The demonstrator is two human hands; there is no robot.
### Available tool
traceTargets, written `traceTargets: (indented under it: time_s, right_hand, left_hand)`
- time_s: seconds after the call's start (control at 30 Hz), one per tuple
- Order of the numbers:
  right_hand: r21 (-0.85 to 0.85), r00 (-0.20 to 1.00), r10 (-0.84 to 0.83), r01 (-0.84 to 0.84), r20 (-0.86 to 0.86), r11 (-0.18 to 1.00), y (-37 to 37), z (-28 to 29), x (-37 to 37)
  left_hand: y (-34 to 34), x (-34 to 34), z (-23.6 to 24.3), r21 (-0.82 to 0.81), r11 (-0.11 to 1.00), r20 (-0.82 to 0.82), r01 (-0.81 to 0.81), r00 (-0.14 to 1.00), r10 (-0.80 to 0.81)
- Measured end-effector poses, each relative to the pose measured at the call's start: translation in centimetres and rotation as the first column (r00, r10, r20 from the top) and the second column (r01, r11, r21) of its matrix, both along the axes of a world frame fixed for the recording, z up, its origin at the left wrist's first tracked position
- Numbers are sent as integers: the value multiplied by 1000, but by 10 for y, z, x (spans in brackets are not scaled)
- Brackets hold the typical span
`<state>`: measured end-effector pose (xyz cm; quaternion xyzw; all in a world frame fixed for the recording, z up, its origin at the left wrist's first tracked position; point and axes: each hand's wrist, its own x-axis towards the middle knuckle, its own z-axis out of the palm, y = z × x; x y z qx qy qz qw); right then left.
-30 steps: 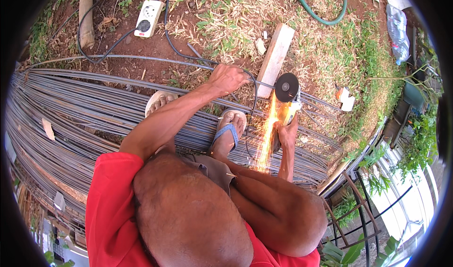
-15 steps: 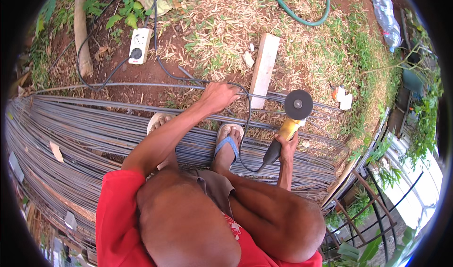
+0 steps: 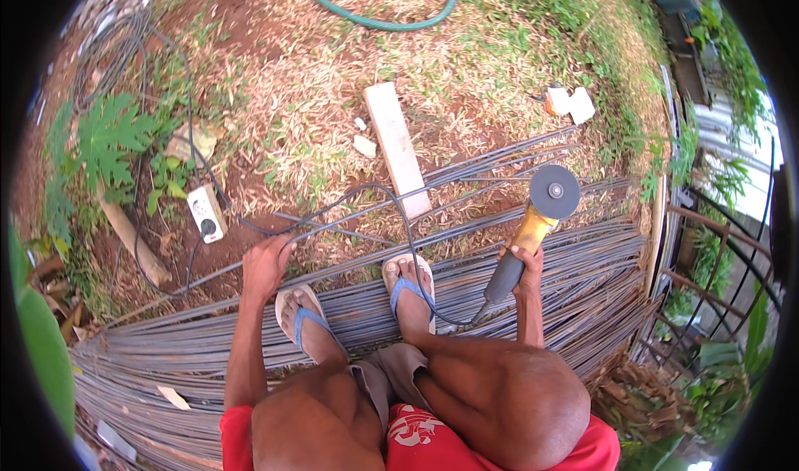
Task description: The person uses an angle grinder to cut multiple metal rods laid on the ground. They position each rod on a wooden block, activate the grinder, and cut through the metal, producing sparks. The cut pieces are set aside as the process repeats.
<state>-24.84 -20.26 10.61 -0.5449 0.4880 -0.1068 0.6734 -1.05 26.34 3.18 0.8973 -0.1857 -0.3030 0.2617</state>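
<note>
My right hand (image 3: 523,265) grips a yellow-and-black angle grinder (image 3: 533,231), its dark disc (image 3: 554,192) facing up and no sparks showing. My left hand (image 3: 266,265) is closed on a long thin steel rod (image 3: 341,221), which stretches toward the upper right across a pale wooden plank (image 3: 386,130). The grinder's cord (image 3: 409,236) loops down between my right foot and the tool. My feet, in flip-flops (image 3: 306,317), are on a wide bundle of steel rods (image 3: 150,363).
A white power strip (image 3: 205,214) lies at the left beside a wooden pole (image 3: 131,234) and leafy plants. A green hose (image 3: 374,20) curves at the top. A small white-and-orange object (image 3: 569,103) lies upper right. A rusty metal frame (image 3: 724,246) stands at the right edge.
The sparks seen a second ago are gone. My left hand has moved down and left along the rods. The grinder now sits farther right, and the view has shifted.
</note>
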Motion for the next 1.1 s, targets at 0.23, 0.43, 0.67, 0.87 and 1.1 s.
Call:
traceTargets:
  time_s: [0.23, 0.43, 0.67, 0.87, 1.1]
  right_hand:
    - [11, 990, -118, 118, 72, 993, -6, 5, -18]
    - [31, 992, -74, 71, 102, 997, 4, 12, 4]
    - [55, 990, -88, 83, 107, 995, 6, 21, -5]
    - [73, 988, -126, 120, 87, 990, 13, 16, -11]
    - [107, 982, -153, 141, 114, 984, 18, 20, -7]
  left_hand:
    - [-60, -14, -22, -78, 996, 75, 41, 997, -35]
    - [-157, -16, -22, -175, 980, 73, 97, 994, -86]
    - [-32, -9, 14, -8, 1000, 71, -5, 997, 6]
    - [26, -5, 3, 64, 997, 123, 31, 992, -39]
    - [-121, -17, -24, -30, 987, 116, 157, 982, -152]
